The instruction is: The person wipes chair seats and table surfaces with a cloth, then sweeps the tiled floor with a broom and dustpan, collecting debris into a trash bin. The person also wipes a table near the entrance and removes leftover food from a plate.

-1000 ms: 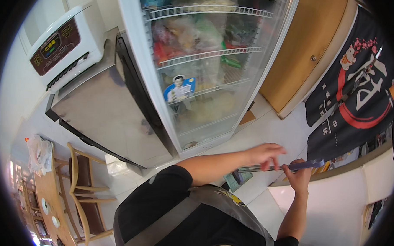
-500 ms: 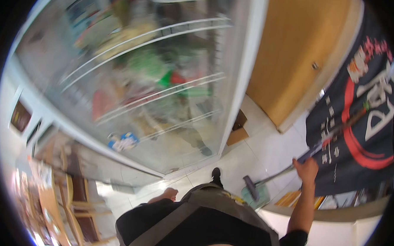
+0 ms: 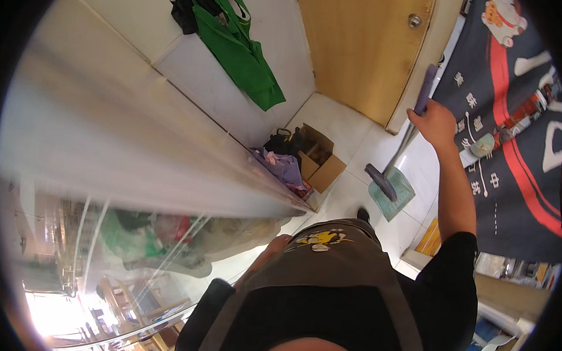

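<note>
My right hand (image 3: 436,123), on an outstretched arm, is closed round the purple-grey handle (image 3: 426,84) of a long-handled broom and dustpan set. Its shaft slants down to a dark broom head (image 3: 380,183), which lies over the pale green dustpan (image 3: 399,198) near the floor. Whether the pan touches the tiles I cannot tell. Beside my brown apron (image 3: 343,255), my left hand (image 3: 280,245) hangs low at my side. The apron's edge hides most of it, fingers included.
A glass-fronted cabinet (image 3: 161,245) is close on my left. Ahead stand an open cardboard box (image 3: 322,157) and a purple bag (image 3: 284,169), below a hanging green apron (image 3: 239,50). A wooden door (image 3: 366,48) is farther on. A dark printed cloth (image 3: 516,165) hangs at right.
My view has moved forward past the glass cabinet, bringing the box and hanging green apron into sight. My right hand carries the broom and dustpan forward. My left hand is now mostly hidden.
</note>
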Motion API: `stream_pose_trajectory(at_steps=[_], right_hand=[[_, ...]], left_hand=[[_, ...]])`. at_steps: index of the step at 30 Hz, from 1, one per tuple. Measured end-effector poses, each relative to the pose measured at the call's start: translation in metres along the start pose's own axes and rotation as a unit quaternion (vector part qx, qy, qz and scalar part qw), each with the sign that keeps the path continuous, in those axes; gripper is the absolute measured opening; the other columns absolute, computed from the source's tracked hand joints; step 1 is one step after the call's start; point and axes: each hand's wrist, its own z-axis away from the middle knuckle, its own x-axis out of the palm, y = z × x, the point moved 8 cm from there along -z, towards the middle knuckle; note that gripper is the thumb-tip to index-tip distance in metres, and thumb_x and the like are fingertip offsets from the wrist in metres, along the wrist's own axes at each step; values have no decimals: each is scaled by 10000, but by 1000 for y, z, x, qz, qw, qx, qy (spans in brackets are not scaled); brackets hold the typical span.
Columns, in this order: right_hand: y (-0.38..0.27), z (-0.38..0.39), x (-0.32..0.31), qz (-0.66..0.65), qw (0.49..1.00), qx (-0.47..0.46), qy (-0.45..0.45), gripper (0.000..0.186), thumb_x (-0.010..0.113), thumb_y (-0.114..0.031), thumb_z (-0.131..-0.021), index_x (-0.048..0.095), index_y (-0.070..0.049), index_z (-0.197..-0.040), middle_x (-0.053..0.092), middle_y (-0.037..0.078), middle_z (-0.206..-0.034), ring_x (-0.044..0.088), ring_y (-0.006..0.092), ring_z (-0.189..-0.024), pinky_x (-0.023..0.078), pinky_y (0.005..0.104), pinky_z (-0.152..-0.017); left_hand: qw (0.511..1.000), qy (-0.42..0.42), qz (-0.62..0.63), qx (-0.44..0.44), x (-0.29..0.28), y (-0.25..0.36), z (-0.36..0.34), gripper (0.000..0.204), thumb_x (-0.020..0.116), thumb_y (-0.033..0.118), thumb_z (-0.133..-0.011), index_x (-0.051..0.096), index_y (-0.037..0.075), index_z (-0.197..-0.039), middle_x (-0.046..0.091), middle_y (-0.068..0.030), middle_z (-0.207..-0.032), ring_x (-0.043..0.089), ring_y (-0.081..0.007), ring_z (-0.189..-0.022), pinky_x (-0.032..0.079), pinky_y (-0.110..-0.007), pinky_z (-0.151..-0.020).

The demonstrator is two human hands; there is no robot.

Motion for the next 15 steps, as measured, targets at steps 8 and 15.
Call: stream_pose_trajectory(at_steps=[8, 15], right_hand=[[-53, -162, 188, -74, 985, -110, -108, 349, 709, -432, -721, 683, -86, -751, 664, 144, -716, 659, 351, -708, 519, 442, -648], [-131, -259, 359, -131, 932, -245, -231, 377, 758, -424, -696, 691, -58, -760, 679, 183, -778, 663, 358, -747, 527, 451, -685]], left_hand=[[951, 77, 121, -274, 42, -30, 75, 338, 582, 298, -921, 688, 45, -1119, 660, -174, -1148, 633, -303, -1047, 506, -405, -895], [827, 221, 275, -438, 91, 86, 35, 343, 593, 288, -913, 690, 31, -1117, 670, -182, -1124, 637, -296, -1043, 509, -399, -896]])
